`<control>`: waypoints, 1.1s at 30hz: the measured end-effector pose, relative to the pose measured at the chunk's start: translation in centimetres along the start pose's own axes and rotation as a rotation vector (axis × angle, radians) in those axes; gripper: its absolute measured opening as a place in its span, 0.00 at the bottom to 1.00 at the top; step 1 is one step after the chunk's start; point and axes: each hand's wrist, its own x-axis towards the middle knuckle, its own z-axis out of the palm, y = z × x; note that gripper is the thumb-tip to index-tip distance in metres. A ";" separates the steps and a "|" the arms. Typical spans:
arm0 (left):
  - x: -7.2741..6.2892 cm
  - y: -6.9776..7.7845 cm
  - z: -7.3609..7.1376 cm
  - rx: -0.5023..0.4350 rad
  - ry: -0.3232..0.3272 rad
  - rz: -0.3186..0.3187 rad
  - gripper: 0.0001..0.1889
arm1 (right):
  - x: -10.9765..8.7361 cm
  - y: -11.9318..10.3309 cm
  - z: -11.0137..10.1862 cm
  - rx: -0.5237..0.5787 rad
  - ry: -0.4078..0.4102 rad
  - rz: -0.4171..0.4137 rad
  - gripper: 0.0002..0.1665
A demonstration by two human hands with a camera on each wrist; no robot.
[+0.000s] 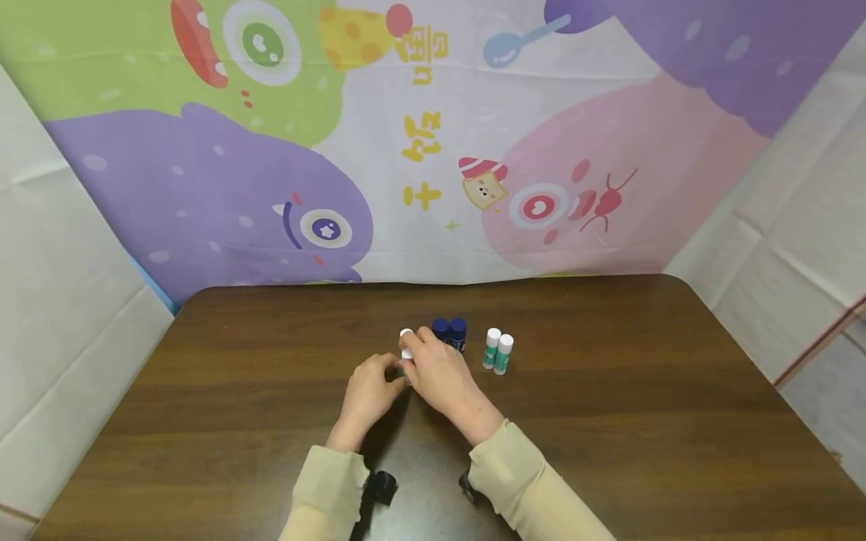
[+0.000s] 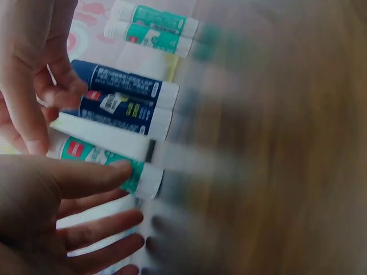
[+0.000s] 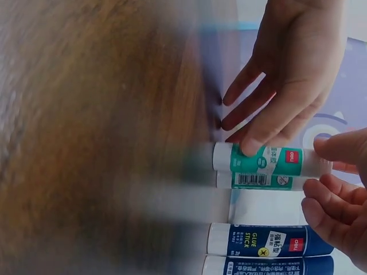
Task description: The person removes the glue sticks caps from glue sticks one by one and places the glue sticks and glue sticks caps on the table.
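Note:
A green glue stick (image 3: 281,160) with white ends stands upright on the table, a second green glue stick (image 3: 252,180) close beside it. My left hand (image 1: 370,387) holds the lower body of the first stick between thumb and forefinger; its other fingers are spread behind. At the top, my right hand (image 1: 443,376) pinches the white cap (image 1: 407,353) between thumb and fingertips. Right of these, two dark blue glue sticks (image 2: 123,112) stand side by side, partly hidden behind the right hand in the head view.
Another pair of green glue sticks (image 1: 498,353) with white caps stands touching, further right. The brown wooden table (image 1: 609,421) ends at a cartoon-printed cloth (image 1: 419,240) at the back. White cloth walls (image 1: 61,248) rise on both sides.

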 end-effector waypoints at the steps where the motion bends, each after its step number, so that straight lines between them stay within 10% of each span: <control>1: 0.0 0.0 -0.2 -0.001 -0.011 0.010 0.09 | 0.0 0.0 -0.1 0.005 -0.001 0.000 0.09; 17: -0.5 1.8 -4.4 -0.171 -0.149 0.100 0.05 | -2.1 2.0 -3.6 0.446 0.034 0.112 0.09; 25: -0.8 2.7 -5.5 -0.290 -0.086 0.129 0.11 | -2.8 3.3 -4.6 0.715 0.035 0.207 0.11; 33: -0.8 3.0 -5.8 -0.333 -0.012 0.207 0.07 | -3.0 4.1 -5.1 0.653 0.025 0.167 0.05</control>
